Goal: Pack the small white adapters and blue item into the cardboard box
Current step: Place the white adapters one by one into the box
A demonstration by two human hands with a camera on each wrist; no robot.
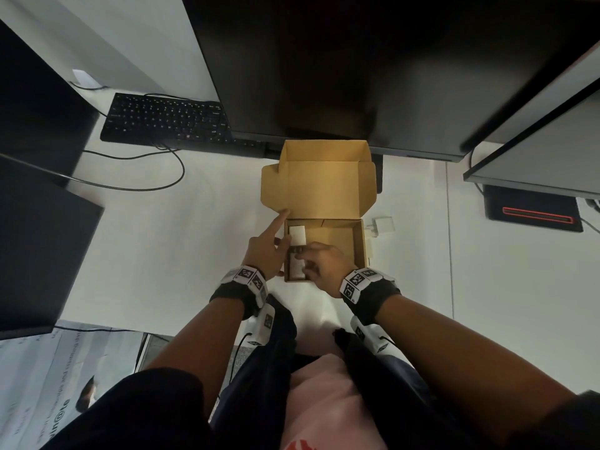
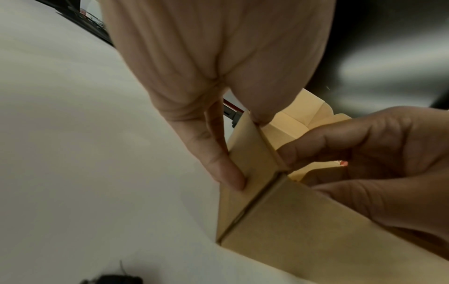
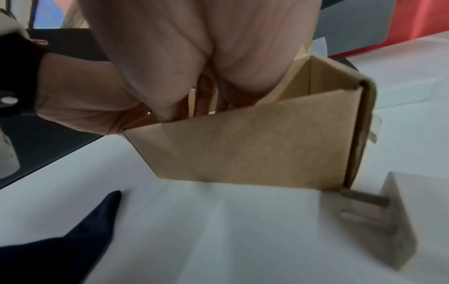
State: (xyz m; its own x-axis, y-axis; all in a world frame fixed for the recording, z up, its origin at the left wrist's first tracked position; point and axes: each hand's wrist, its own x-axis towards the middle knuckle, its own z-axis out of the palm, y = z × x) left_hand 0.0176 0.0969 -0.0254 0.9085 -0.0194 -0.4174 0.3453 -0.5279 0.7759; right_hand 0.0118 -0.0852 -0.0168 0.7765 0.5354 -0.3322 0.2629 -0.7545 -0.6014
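Observation:
An open cardboard box (image 1: pixel 359 245) stands on the white desk with its lid folded back. Along its left inner wall lie two small white adapters, one far (image 1: pixel 297 234) and one near (image 1: pixel 296 268), with a dark patch between them. My left hand (image 1: pixel 276 241) pinches the box's left wall (image 2: pixel 252 153), index finger pointing along it. My right hand (image 1: pixel 306 261) reaches inside, its curled fingers on the near adapter. The right wrist view shows the fingers (image 3: pixel 201 100) dipping behind the front wall (image 3: pixel 243 149). Another white adapter (image 1: pixel 382 225) lies outside, right of the box. I see no blue item.
A black keyboard (image 1: pixel 165 120) with cables lies far left, a large dark monitor (image 1: pixel 357 69) stands right behind the box, and a black device with a red stripe (image 1: pixel 532 214) sits far right. A pronged white adapter (image 3: pixel 398 211) rests by the box's right corner.

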